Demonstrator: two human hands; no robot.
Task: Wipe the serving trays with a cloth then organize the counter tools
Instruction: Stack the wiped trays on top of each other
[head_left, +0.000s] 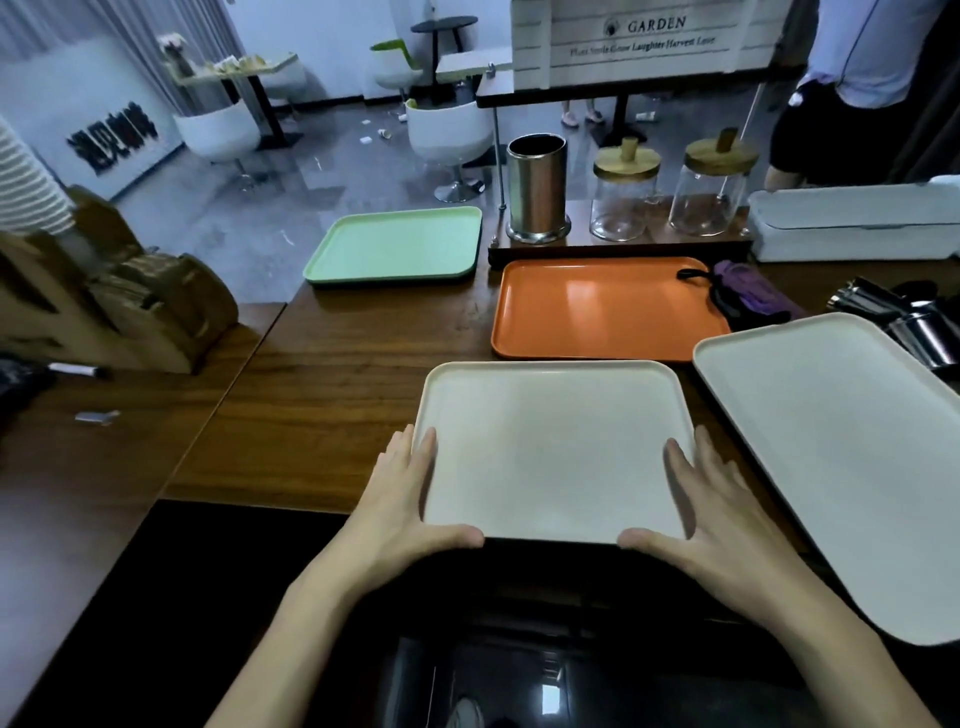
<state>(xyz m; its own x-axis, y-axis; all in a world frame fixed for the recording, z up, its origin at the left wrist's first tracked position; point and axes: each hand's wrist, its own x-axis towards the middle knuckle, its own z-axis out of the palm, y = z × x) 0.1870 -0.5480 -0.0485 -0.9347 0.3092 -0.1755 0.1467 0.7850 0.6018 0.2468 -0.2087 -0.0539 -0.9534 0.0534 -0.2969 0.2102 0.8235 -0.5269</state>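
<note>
Left hand (402, 499) and right hand (711, 512) each clasp a near corner of the cream tray (553, 447): fingers laid over the side rims, thumbs along the near edge. The tray lies flat on the wooden counter (332, 364), its near edge at or just past the counter's lip. Risk: a pull toward the body could tip it off the edge. A second cream tray (841, 462) sits just right, orange tray (608, 306) just behind; sliding sideways or forward would knock them. Green tray (397, 244) is well apart. Purple cloth (748, 296) rests beside the orange tray, unheld, so wiping likely can't start yet.
</note>
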